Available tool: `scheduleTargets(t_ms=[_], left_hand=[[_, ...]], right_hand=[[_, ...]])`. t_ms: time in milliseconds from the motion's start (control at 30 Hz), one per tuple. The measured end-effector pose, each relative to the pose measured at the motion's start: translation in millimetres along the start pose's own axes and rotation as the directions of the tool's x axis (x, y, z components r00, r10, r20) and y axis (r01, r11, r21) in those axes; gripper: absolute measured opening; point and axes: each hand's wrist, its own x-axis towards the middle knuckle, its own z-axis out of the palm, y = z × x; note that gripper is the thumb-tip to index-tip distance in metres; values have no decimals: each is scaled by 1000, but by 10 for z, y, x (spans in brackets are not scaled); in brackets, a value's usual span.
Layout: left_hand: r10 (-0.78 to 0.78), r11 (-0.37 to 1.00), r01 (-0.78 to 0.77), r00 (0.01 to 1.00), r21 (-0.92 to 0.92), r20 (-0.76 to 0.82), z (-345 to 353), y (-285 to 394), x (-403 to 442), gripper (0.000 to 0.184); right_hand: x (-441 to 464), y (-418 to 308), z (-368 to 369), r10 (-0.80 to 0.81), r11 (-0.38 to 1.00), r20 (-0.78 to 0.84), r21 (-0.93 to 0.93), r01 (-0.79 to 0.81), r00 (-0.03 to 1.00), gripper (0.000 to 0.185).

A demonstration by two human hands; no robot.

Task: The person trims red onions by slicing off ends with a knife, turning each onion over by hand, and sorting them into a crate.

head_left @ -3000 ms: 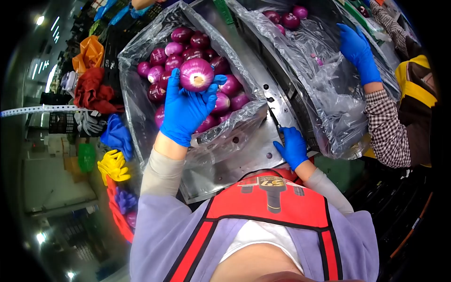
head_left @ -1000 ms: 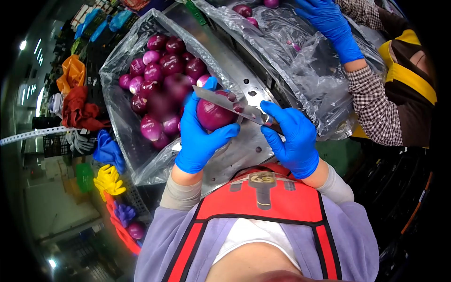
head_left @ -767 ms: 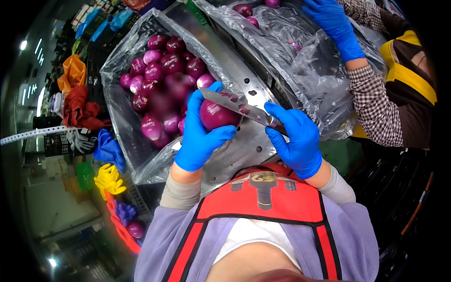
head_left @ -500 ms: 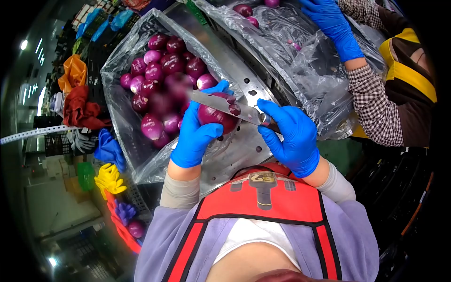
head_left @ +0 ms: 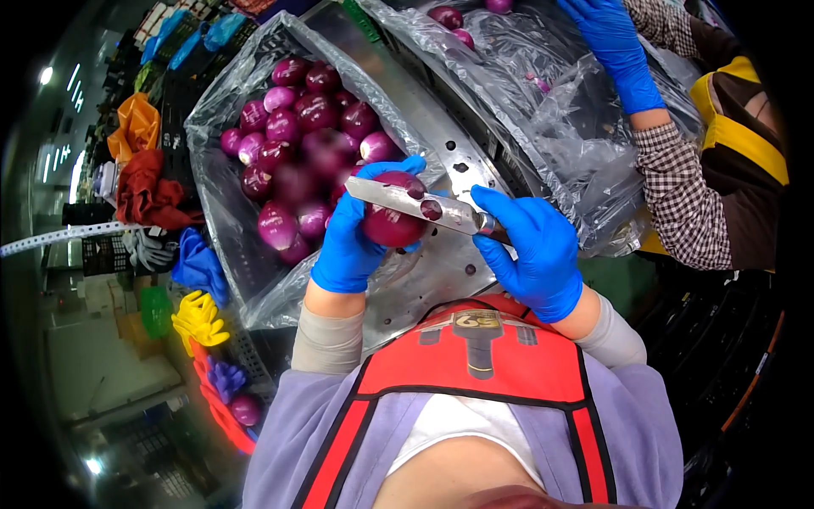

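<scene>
My left hand [head_left: 348,242], in a blue glove, is wrapped round a large red onion [head_left: 392,227]. In my right hand [head_left: 536,254], also blue-gloved, is the dark handle of a knife [head_left: 415,204]. The broad blade lies across the upper face of the onion, its tip pointing left. Small dark purple bits of skin cling to the blade; whether the edge touches the onion I cannot tell. Just beyond my left hand, a crate lined with clear plastic [head_left: 222,161] holds several red onions [head_left: 315,112], some partly blurred.
A metal work surface [head_left: 441,280] with dark scraps lies under my hands. To the right is another plastic-lined crate [head_left: 585,191] with a few onions. A co-worker's blue-gloved hand [head_left: 606,42] reaches over it. Coloured gloves [head_left: 199,321] hang at the left.
The knife blade has turned slightly, showing more of its flat side over the onion. My left fingers have shifted round the onion. The co-worker's hand has moved little.
</scene>
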Motion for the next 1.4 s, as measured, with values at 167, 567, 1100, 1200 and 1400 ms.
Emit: scheduleTargets(t_ms=[167,567,1100,1200,1400], left_hand=[[95,990,-98,995,-99,-33,99,-60,27,81],[17,999,-15,999,-48,51,-74,-101,38,92],[-132,988,136,990,-79,53,-147,-137,-75,95],[-70,977,92,991,-193,117,-92,-146,-35,95],[-22,989,40,992,-144,123,-117,-152,-23,86]], right_hand=[[12,-15,35,-9,999,3,-48,9,1000,45],[-4,3,46,-31,999,-9,-24,30,999,47],[-15,-63,56,-45,999,-9,-16,44,999,46],[-37,-48,72,-57,998,-7,-19,56,998,49],[-27,-36,52,-36,999,7,-31,36,999,50]])
